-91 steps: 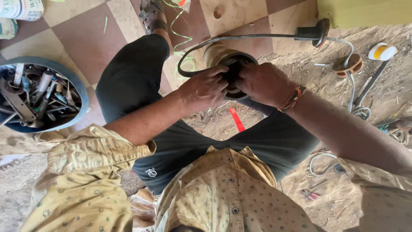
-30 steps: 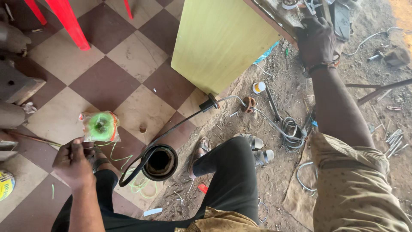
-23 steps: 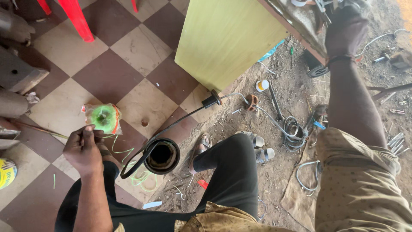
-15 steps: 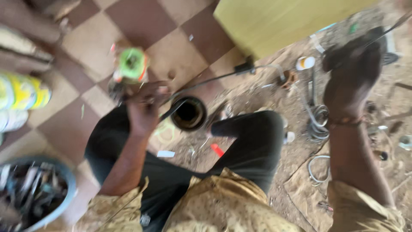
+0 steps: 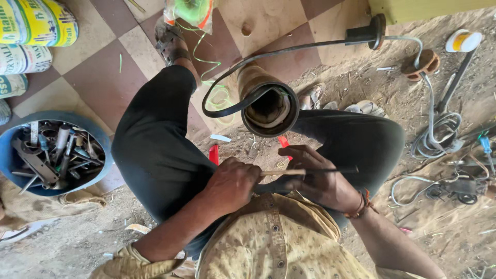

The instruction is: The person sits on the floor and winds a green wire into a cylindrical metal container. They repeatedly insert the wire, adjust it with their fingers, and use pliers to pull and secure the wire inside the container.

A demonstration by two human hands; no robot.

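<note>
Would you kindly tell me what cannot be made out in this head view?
- Inside of the cylinder: dark, contents unclear.
- Stick: near end hidden in the left hand.
- Right hand: palm turned away.
- Tools in the blue bowl: jumbled, partly cut by the edge.

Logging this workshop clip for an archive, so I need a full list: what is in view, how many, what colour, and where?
Thin wood-handled rod: one, tan and dark, held across the lap in both hands.
Open metal cylinder: one, brown, between the knees.
Black cable: one, looping from cylinder to top right.
Blue tub of metal tools: one, left.
Green cord spool: one, top centre.
Printed sacks: several, yellow and white, top left.
Left hand: grips the handle.
Right hand: steadies the rod.
</note>
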